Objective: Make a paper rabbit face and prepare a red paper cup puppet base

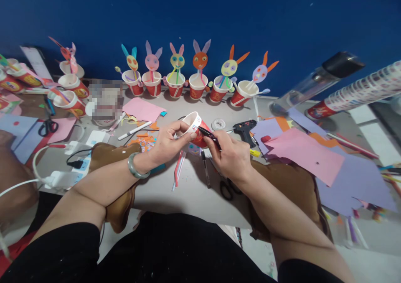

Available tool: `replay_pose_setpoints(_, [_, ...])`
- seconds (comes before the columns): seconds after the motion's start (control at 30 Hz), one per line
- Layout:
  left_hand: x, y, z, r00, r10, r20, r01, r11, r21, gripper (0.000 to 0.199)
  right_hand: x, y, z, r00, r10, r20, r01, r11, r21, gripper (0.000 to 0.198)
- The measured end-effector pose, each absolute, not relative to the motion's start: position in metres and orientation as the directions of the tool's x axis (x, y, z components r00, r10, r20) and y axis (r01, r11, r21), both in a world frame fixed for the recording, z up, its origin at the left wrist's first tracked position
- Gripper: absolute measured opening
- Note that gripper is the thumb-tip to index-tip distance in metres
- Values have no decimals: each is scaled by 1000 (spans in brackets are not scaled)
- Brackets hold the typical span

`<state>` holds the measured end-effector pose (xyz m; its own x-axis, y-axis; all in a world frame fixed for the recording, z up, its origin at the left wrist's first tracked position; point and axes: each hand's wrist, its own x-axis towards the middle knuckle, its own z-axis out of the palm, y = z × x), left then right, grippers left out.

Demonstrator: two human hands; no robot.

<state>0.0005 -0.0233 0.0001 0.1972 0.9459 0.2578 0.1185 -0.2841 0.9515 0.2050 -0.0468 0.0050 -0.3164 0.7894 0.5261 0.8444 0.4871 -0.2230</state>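
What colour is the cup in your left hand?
The paper cup in the left hand is red outside with a white rim and inside; the head view shows it.

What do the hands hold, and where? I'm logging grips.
Left hand grips the paper cup by its rim and side; right hand holds a black pen near its tip.

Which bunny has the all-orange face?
The fourth bunny from the left in the row of six by the blue wall. Its face is orange with pale purple ears; the others' faces are yellow, pink or lilac.
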Motion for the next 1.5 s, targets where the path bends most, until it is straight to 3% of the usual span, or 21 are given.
replay_pose_setpoints(0.43, [-3,-18,3,249,941,229,22,-242,970,32,208,-43,11,-437,642,630,830,558,6,41])
replay_pose_setpoints(0.9, [-8,-16,10,310,946,93,-23,-90,996,33,214,-39,9,-483,634,604,807,590,25,40])
replay_pose_setpoints(1.0, [-8,-14,9,322,945,53,-45,-41,998,32,214,-38,10,-443,663,604,782,615,-101,37])
replay_pose_setpoints(1.1, [-7,-11,8,325,942,78,-112,-44,993,31,216,-37,15,-291,781,552,677,576,-457,35])
replay_pose_setpoints(1.17, [-7,-10,8,325,940,103,-140,-60,988,30,217,-35,21,-216,881,422,515,469,-717,38])
replay_pose_setpoints(1.23, [-7,-10,7,331,940,88,-129,-47,991,31,218,-34,26,-232,926,298,407,371,-835,40])
replay_pose_setpoints(1.3, [-8,-10,7,339,940,49,-98,-17,995,32,218,-34,27,-262,925,276,454,371,-810,37])
replay_pose_setpoints(1.4, [-8,-12,7,339,940,31,-49,-15,999,34,216,-37,21,-273,888,370,662,452,-598,31])
replay_pose_setpoints(1.5, [-7,-13,7,301,950,83,0,-87,996,33,214,-40,13,-310,848,431,779,486,-397,36])
